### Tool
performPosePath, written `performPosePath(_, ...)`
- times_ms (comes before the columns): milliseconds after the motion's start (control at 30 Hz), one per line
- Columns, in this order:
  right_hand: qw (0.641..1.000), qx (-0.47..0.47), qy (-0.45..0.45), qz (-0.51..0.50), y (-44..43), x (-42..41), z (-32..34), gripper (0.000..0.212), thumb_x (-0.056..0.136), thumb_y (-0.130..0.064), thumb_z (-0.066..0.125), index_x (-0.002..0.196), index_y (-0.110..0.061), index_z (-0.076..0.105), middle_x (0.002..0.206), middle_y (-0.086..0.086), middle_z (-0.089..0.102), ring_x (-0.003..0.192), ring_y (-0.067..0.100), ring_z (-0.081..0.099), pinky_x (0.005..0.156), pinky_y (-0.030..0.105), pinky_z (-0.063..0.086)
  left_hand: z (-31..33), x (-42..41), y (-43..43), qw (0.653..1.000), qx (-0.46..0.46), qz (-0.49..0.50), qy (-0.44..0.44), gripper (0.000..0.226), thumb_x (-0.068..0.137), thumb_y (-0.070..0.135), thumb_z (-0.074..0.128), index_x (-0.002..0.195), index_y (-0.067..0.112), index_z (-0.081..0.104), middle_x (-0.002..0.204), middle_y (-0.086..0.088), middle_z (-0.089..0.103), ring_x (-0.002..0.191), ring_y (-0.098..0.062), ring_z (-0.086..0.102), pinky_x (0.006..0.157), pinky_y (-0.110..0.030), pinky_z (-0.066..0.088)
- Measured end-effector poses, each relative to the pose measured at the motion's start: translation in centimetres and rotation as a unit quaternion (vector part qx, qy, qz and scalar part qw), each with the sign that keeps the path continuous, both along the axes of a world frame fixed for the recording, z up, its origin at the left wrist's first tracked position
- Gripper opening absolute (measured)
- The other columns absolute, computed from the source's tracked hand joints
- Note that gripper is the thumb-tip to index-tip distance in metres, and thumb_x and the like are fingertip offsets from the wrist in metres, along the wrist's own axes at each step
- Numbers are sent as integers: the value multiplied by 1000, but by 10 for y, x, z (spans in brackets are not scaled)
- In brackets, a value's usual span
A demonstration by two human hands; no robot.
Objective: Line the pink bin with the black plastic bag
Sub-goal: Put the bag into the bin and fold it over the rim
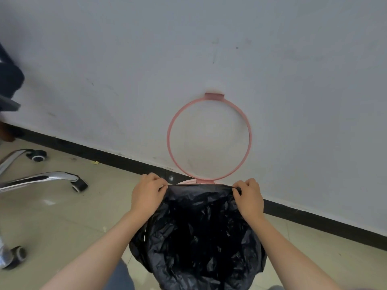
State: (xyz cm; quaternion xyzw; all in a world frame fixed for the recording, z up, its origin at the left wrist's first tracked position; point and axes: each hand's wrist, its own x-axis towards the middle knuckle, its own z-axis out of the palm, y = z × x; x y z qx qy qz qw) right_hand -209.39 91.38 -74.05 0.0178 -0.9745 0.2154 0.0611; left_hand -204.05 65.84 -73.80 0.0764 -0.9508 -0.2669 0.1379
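Black bag (201, 233): thin, light, floppy, slippery film. L hand (146, 195) + R hand (249, 198) both pinching far hem. Grab at hem, stretch over pink bin (189, 181) rim; ring lid (209, 137) up against wall.

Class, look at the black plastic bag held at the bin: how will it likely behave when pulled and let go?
The black plastic bag is probably floppy: it is crumpled and sags between the left hand and right hand. It looks thin and light, so it may slip off the pink bin unless the upright pink ring is lowered onto it.
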Motion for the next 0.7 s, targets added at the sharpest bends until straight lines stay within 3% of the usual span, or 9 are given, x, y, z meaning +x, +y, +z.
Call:
performPosePath(67,999,-24,-16,-31,-7,-3,2,18,92,-16,48,100,-12,63,98,11,63,94,29,57,64,32,41,3,-9,2,999,-2,44,0,15,88,19,55,93,14,69,84,-9,55,76,-27,52,57,-30,34)
performPosePath(133,996,-64,-27,-56,-13,-6,1,24,93,-15,44,108,-12,62,102,14,69,94,32,61,70,33,45,3,-19,4,997,-4,68,-34,20,92,21,49,99,16,67,89,-9,63,80,-30,58,58,-30,38)
performPosePath(267,993,-98,-63,35,-16,-8,-15,45,94,-13,40,138,-17,35,128,11,56,114,30,51,90,37,45,-7,-27,16,996,40,69,-32,27,93,20,45,115,13,60,104,-13,67,92,-33,60,68,-35,46)
performPosePath(367,989,-20,-113,93,-10,-6,-27,54,94,-20,40,144,-21,19,141,10,40,125,28,40,98,40,41,-23,-15,27,996,-29,10,-84,43,95,28,38,136,15,36,111,-15,64,98,-33,57,77,-40,47)
performPosePath(433,978,81,-152,115,-9,-7,-30,57,95,-30,39,145,-23,12,148,11,26,132,29,29,102,44,37,-34,-8,31,987,-99,-30,-126,48,96,33,33,140,14,26,129,-11,53,109,-31,51,84,-40,44)
performPosePath(500,967,136,-179,120,-11,-10,-29,61,94,-39,38,145,-25,7,145,15,25,131,32,28,101,45,37,-40,-10,31,978,-131,-53,-151,47,97,30,30,141,13,23,139,-9,43,114,-31,48,86,-40,42)
performPosePath(600,963,130,-213,105,-14,-18,-24,65,91,-48,40,144,-31,8,139,18,29,128,34,30,101,46,36,-42,-25,23,980,-56,-41,-189,40,99,26,25,136,14,34,130,-13,53,108,-33,53,86,-40,44)
performPosePath(700,964,97,-238,64,-13,-22,-15,62,86,-53,45,140,-36,21,134,15,33,126,33,29,101,45,32,-45,-41,12,968,58,-51,-239,40,99,29,24,118,8,52,122,-19,58,110,-33,53,90,-37,41)
